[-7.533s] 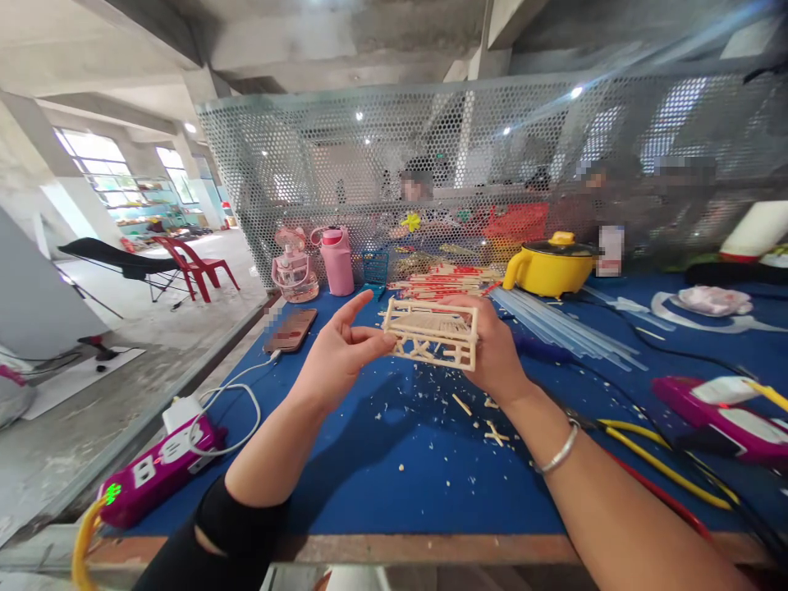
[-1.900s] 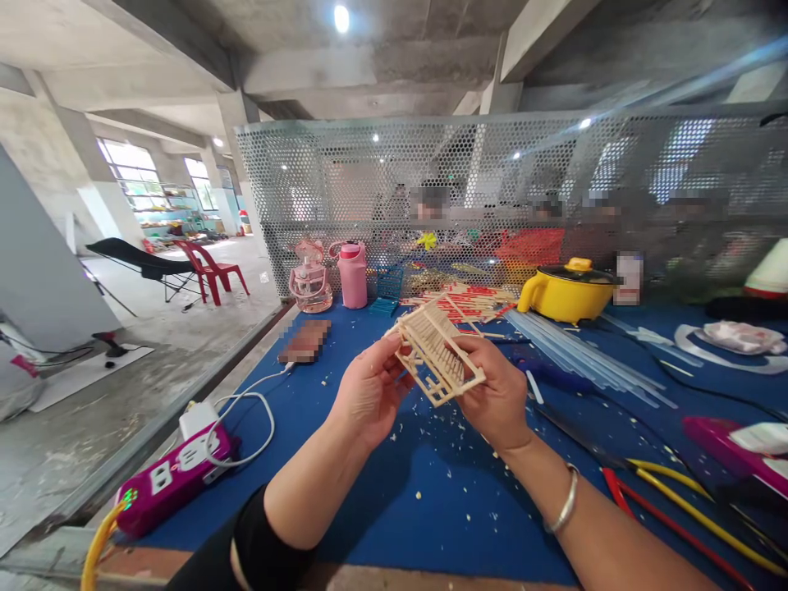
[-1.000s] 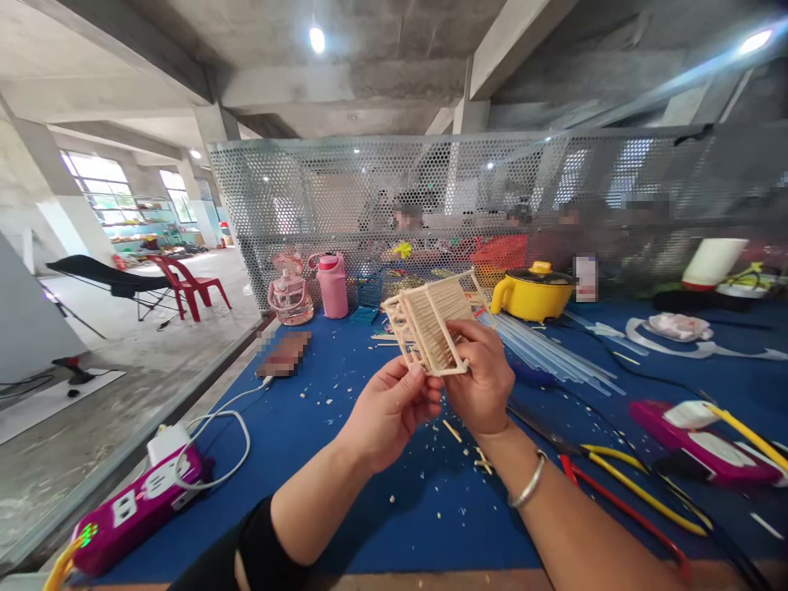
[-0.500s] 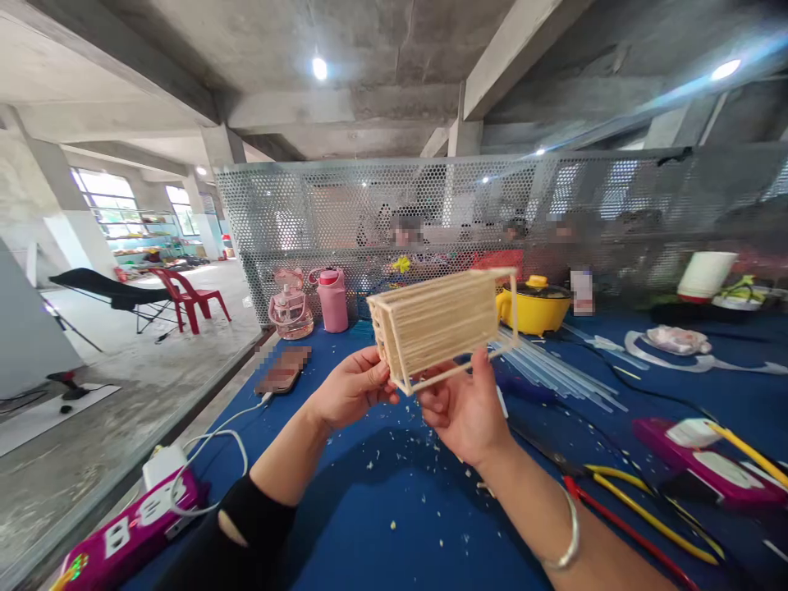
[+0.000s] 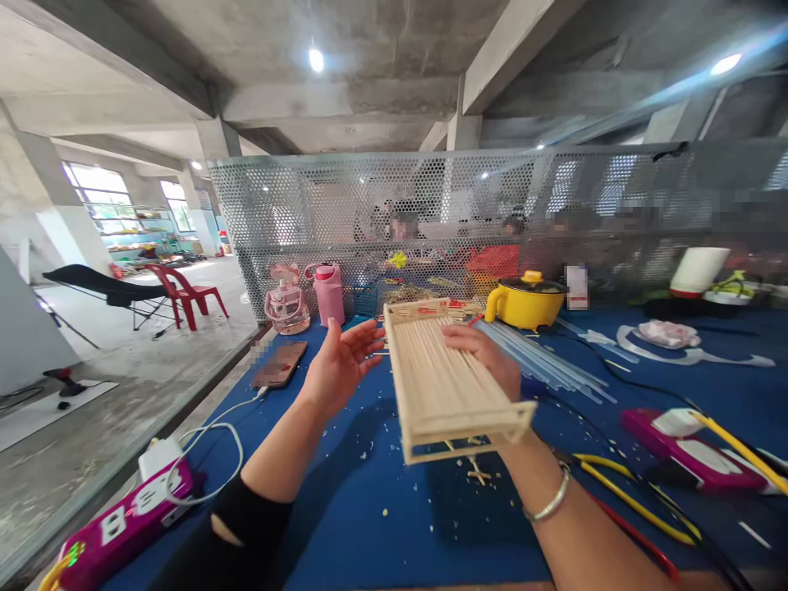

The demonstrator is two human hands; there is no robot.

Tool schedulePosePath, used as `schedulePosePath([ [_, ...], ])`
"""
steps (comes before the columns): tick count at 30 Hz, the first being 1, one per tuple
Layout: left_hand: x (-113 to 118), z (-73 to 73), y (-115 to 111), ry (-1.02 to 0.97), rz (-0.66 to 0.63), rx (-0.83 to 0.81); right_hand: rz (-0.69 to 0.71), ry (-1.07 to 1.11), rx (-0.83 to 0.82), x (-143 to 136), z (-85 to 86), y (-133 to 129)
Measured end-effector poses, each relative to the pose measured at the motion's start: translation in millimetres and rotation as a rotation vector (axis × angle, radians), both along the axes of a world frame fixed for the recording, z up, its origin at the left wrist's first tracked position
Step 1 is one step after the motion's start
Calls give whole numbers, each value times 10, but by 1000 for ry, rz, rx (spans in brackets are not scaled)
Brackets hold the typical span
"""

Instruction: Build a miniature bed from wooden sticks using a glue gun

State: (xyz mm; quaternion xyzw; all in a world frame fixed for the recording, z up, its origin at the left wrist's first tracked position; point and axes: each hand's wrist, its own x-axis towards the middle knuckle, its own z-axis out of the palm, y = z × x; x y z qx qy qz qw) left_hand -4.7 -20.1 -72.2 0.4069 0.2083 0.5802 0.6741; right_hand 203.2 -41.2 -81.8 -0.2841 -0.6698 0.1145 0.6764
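Right hand (image 5: 486,357), mostly hidden, grips stick frame (image 5: 446,386); left hand (image 5: 338,369) spread empty.

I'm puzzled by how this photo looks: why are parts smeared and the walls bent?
Head view: the pale wooden stick frame in the right hand is motion-blurred; the wide lens bows the perforated metal screen; ceiling lamps flare.

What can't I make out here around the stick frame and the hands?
- Head view: right hand palm and grip, hidden behind the stick frame.
- Frame underside: faces away, near end motion-blurred.
- Left hand: contact with the frame unclear.
- Phone screen: blurred out.
- Pliers: jaws covered by the forearm.
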Motion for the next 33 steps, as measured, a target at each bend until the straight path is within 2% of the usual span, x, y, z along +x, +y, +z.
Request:
schedulePosePath([
  [2,-27,2,5,34,26,15,4,-110,50,24,15,-23],
  [5,15,-60,23,136,138,35,-38,-199,127,12,-5,-8],
  [9,67,-188,55,212,265,48,-20,-180,85,-15,-70,47],
  [11,31,-183,81,265,307,54,10,-187,81,-26,-87,51],
  [13,-42,-85,118,334,361,73,31,-221,89,-37,-89,38],
  [16,-150,217,192,477,414,148,21,-265,65,-48,-83,15],
  [19,-152,538,275,695,289,231,2,-270,68,-55,-84,12],
  [20,-122,615,298,871,227,301,-1,-266,73,-57,-87,14],
  [21,-82,670,318,938,188,315,-5,-258,75,-59,-90,17],
  [23,13,726,350,1042,124,335,-15,-241,74,-63,-95,20],
  [27,120,735,410,1052,87,313,-7,-257,71,-65,-97,20],
  [30,45,718,470,963,143,272,-24,-240,67,-57,-97,23],
  [33,-88,612,496,800,246,195,-53,-164,68,-50,-96,29],
])
